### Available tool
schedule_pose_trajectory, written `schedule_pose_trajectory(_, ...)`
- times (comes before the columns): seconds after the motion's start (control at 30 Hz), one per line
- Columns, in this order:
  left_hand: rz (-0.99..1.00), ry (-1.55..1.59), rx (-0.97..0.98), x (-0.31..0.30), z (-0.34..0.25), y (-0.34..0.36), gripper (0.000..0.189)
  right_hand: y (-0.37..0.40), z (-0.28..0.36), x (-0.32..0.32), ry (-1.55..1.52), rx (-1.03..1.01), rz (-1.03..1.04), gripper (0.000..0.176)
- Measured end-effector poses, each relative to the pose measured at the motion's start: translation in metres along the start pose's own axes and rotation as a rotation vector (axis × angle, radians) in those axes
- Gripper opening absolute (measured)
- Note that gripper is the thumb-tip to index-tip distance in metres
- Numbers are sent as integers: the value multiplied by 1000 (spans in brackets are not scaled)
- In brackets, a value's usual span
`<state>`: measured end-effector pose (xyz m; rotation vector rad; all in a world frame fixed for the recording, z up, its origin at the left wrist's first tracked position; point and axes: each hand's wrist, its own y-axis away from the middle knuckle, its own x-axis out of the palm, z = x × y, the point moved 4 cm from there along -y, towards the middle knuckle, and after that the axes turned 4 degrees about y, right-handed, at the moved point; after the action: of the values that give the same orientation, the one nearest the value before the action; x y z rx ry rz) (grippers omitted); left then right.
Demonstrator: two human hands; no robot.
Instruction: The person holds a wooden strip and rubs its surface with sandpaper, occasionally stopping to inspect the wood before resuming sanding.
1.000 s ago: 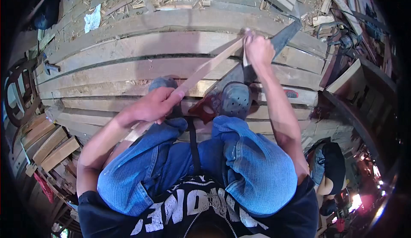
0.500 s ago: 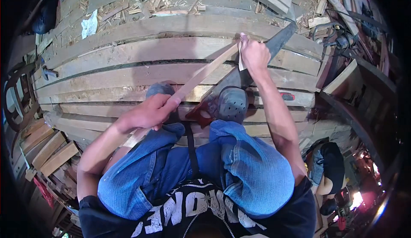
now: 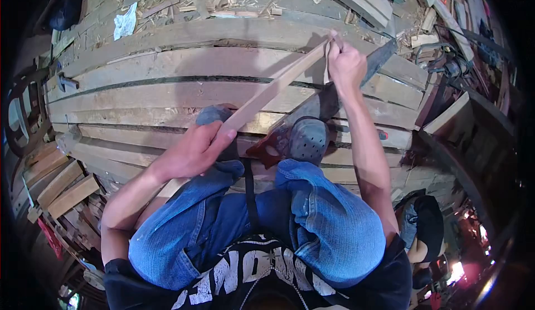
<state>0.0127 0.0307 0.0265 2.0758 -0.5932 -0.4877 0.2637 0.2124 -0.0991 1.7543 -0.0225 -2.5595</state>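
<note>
My left hand (image 3: 192, 149) is wrapped around a long wooden strip (image 3: 267, 92), near my left knee. The strip slants forward and to the right. My right hand (image 3: 348, 67) is closed at its far end, thumb uppermost, with a narrow pale edge showing beneath the fingers. Below the strip, a handsaw (image 3: 306, 105) lies across the boards, its reddish-brown handle (image 3: 268, 149) close to my right shoe (image 3: 308, 140). The saw's blade passes behind my right hand and wrist. My left shoe (image 3: 214, 114) is partly hidden by the strip and hand.
Long planks (image 3: 156, 95) form the surface under my feet. A hammer (image 3: 67, 82) lies at the left. Wood blocks (image 3: 72, 194) are stacked lower left. Shavings and a white scrap (image 3: 125, 22) lie ahead. A corded tool (image 3: 454, 67) is at right, and another person (image 3: 426, 226) sits lower right.
My right hand and the strip's far end have shifted forward, away from my body. My left hand keeps its hold. The whole view has turned slightly.
</note>
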Motion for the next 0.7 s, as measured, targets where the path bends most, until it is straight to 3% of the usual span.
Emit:
schedule_pose_trajectory(0.1, -9, 84, 18, -3, -2, -3, 45, -8, -3, 17, -12, -22, -7, 49)
schedule_pose_trajectory(0.17, 24, 108, -77, -3, 10, -8, 44, -6, -1, 37, 95, -113, 27, 50)
schedule_pose_trajectory(0.33, -1, 92, -73, -4, 8, -7, 46, -36, -23, 45, 121, 20, 221, 47)
schedule_pose_trajectory(0.6, 26, 68, -114, -6, 10, -12, 46, -22, -1, 33, 5, 77, 276, 52)
schedule_pose_trajectory(0.7, 20, 67, -75, -7, 7, -10, 47, -21, 2, 30, 107, 10, 169, 53)
